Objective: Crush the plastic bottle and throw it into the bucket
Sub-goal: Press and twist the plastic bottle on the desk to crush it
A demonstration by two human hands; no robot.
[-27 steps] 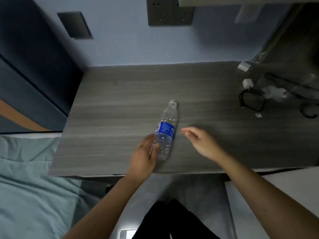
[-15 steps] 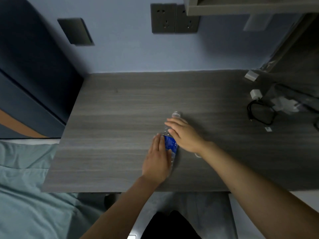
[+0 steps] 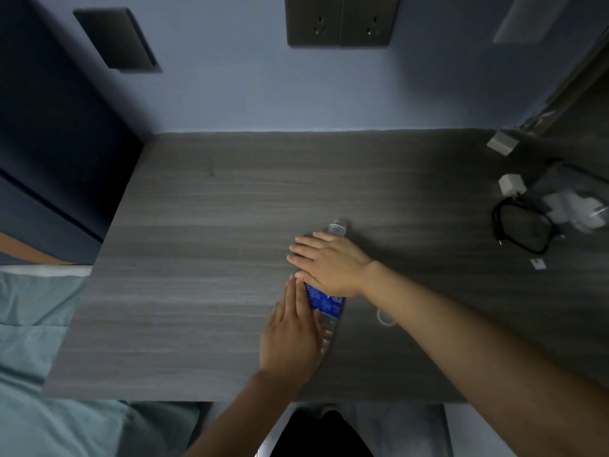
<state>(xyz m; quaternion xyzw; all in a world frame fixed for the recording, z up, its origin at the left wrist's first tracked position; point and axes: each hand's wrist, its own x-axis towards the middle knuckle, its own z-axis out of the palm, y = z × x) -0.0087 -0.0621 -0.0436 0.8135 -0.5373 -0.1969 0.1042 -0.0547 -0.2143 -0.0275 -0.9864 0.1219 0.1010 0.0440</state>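
On the grey desk (image 3: pixel 204 258) your plastic bottle (image 3: pixel 324 301) lies flat, neck toward 12 o'clock, with your right hand (image 3: pixel 329 263) pressing open-palmed on its upper half and your left hand (image 3: pixel 290 338) flat on its base.

We're in a bedroom or dorm-type room: grey wood-grain desk (image 3: pixel 214 275) set against a pale blue wall (image 3: pixel 247 94) with wall sockets (image 3: pixel 339 23) at the far side. Teal bedding (image 3: pixel 39 374) butts up to the desk's near left edge. Chargers (image 3: pixel 510 184) and a coiled black cable (image 3: pixel 524 227) sit far right on the desk.
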